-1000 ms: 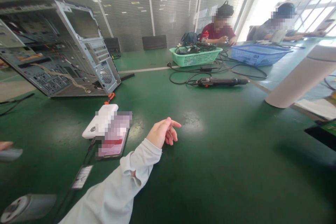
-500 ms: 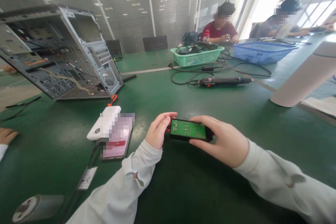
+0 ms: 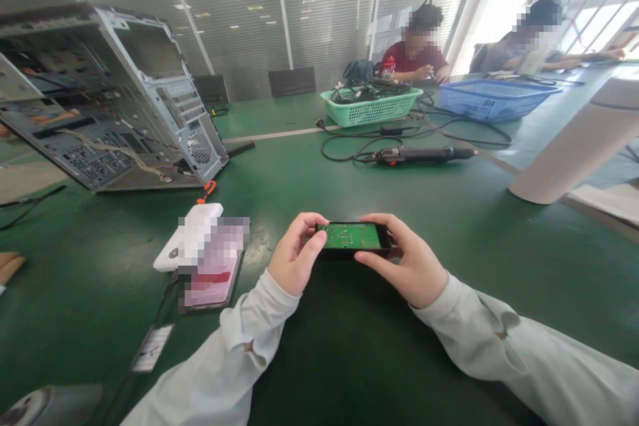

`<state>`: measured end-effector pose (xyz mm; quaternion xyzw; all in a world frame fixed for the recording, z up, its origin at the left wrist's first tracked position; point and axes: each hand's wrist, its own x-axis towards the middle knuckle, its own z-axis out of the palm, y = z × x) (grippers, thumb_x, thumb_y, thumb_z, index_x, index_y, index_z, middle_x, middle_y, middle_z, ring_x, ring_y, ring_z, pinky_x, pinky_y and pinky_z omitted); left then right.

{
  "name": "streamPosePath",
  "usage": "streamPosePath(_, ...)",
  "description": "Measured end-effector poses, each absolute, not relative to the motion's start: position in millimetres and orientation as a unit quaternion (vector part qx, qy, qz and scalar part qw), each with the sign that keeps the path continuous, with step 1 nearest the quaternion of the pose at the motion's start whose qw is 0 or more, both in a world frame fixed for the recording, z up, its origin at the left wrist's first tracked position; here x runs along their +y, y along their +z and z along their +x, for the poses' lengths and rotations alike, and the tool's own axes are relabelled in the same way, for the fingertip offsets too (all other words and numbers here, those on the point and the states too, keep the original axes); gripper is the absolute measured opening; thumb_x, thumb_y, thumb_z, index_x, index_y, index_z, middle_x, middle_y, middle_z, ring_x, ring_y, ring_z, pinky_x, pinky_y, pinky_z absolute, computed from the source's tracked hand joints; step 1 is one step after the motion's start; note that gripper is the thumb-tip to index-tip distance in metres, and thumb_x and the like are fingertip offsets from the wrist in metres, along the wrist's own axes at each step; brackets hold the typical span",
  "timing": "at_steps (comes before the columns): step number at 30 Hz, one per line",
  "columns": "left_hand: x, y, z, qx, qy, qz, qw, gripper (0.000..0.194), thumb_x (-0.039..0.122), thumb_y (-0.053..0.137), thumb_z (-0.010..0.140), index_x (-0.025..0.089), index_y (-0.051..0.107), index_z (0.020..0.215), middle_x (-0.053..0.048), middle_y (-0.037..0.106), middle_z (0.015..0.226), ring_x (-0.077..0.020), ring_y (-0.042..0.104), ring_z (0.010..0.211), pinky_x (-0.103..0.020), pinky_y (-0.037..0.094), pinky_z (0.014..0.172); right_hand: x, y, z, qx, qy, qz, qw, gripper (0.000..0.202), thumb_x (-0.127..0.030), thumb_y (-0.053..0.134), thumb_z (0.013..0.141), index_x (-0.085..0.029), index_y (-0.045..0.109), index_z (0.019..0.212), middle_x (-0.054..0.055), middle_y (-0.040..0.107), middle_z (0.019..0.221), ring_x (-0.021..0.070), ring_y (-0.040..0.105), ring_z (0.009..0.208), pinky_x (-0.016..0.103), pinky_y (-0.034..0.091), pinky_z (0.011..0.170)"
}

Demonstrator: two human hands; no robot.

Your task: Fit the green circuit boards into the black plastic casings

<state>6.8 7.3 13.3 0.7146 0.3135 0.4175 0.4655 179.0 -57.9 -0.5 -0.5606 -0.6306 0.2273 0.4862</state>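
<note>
Between my hands is a small black case with a green circuit board (image 3: 349, 235) facing up inside it. My left hand (image 3: 299, 253) is closed on the case's left end, with the thumb over the board's edge and the fingers behind. At the other end my right hand (image 3: 407, 256) grips the case, thumb along the near side and fingers along the far side. The underside of the case and some fingertips are hidden. Left of my hands lie a pink-screened phone (image 3: 212, 279) and a white power bank (image 3: 187, 239).
An open computer case (image 3: 114, 100) stands at the left. Beyond my hands lies a corded electric screwdriver (image 3: 424, 155), before a green basket of cables (image 3: 372, 110) and a blue basket (image 3: 494, 103). A pale cylinder (image 3: 574, 146) stands right. Two people sit across the table.
My left thumb has moved onto the board's edge, and the left hand now grips the case. My right hand and the case have shifted slightly left, and the case has turned a little.
</note>
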Motion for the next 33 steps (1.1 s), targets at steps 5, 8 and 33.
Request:
streamPosePath(5,6.0,10.6,6.2,0.293,0.396,0.733,0.47,0.014,0.024,0.047,0.08,0.019,0.046,0.093,-0.008,0.054,0.109,-0.0189,0.051,0.102,-0.029,0.043,0.079,-57.6,0.7,183.3,-0.663,0.162,-0.547,0.485,0.038,-0.034,0.058,0.076,-0.021,0.044,0.11,0.003,0.048,0.106,0.0164,0.05,0.091,0.024,0.049,0.07)
streamPosePath(8,5.7,10.7,5.5,0.302,0.388,0.738,0.463,0.015,0.025,0.047,0.08,0.019,0.046,0.094,-0.008,0.054,0.11,-0.019,0.051,0.102,-0.029,0.044,0.079,-57.5,1.6,183.9,-0.665,0.156,-0.546,0.485,0.038,-0.033,0.058,0.076,-0.02,0.045,0.11,0.004,0.048,0.107,0.0173,0.05,0.092,0.025,0.049,0.072)
streamPosePath(33,7.0,11.7,15.8,0.462,0.315,0.606,0.566,0.054,0.064,0.038,0.069,0.015,0.053,0.053,0.001,0.049,0.038,-0.0106,0.047,0.037,-0.023,0.036,0.042,-54.5,24.3,186.0,-0.141,0.831,-0.434,0.317,0.059,-0.049,0.011,0.093,-0.01,0.047,0.068,0.005,0.051,0.054,0.0112,0.053,0.042,0.015,0.044,0.037)
